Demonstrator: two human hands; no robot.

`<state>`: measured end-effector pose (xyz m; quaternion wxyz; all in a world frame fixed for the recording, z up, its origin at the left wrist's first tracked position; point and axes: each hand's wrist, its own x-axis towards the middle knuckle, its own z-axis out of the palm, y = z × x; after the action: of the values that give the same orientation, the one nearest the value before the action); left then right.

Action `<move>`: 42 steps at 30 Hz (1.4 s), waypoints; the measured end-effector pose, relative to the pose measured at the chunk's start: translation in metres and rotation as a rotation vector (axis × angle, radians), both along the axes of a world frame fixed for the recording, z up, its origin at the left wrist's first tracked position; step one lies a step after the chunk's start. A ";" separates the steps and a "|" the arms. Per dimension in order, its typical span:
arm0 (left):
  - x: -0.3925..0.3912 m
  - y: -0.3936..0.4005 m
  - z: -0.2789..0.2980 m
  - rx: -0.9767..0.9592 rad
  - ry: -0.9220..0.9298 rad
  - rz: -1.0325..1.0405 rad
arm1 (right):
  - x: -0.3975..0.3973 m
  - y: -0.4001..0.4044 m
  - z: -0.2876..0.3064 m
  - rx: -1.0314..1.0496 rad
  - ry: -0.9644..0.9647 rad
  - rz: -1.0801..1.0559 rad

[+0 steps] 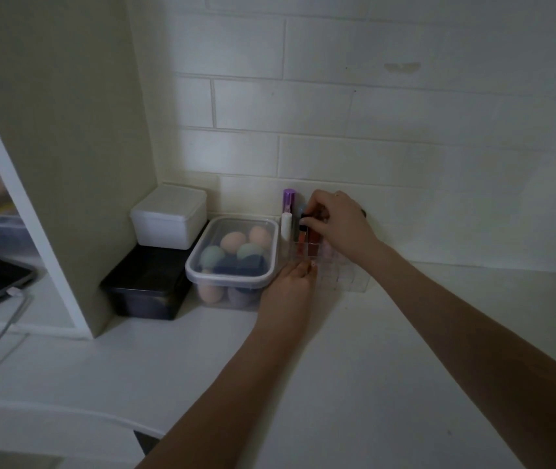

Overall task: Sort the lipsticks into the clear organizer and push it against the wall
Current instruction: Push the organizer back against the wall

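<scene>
The clear organizer (349,277) stands on the white counter close to the tiled wall, right of a lidded box. Several lipsticks stand upright in its back cells: a purple-capped one (289,201), a white one (286,225), and red-orange ones (303,240). My right hand (339,223) reaches over the organizer, its fingertips pinched on the black cap of a red-orange lipstick. My left hand (291,286) rests against the organizer's front left corner, fingers curled on its edge. The organizer's front cells look empty.
A clear lidded box of makeup sponges (234,257) sits directly left of the organizer. Behind that, a white box (168,216) is stacked on a black box (148,286). A cupboard panel (66,157) rises at left. White counter extends to the right and front.
</scene>
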<state>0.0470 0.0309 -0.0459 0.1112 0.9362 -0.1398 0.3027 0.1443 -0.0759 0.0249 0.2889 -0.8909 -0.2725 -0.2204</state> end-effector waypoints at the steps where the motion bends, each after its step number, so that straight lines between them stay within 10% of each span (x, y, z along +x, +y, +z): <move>1: 0.000 0.000 -0.001 -0.009 0.013 -0.001 | 0.001 0.000 0.000 -0.009 0.012 0.007; 9: 0.001 0.000 -0.003 -0.028 0.047 0.006 | -0.001 -0.028 0.010 0.339 -0.032 -0.061; 20: 0.003 0.000 -0.005 -0.052 0.055 -0.003 | 0.003 -0.022 0.001 -0.072 -0.007 0.019; 42: 0.003 0.000 -0.005 -0.069 0.049 -0.015 | 0.000 -0.041 0.004 0.073 0.121 0.011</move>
<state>0.0497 0.0311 -0.0511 0.1490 0.9379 -0.1337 0.2834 0.1447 -0.1164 0.0290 0.3384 -0.8900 -0.2511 -0.1744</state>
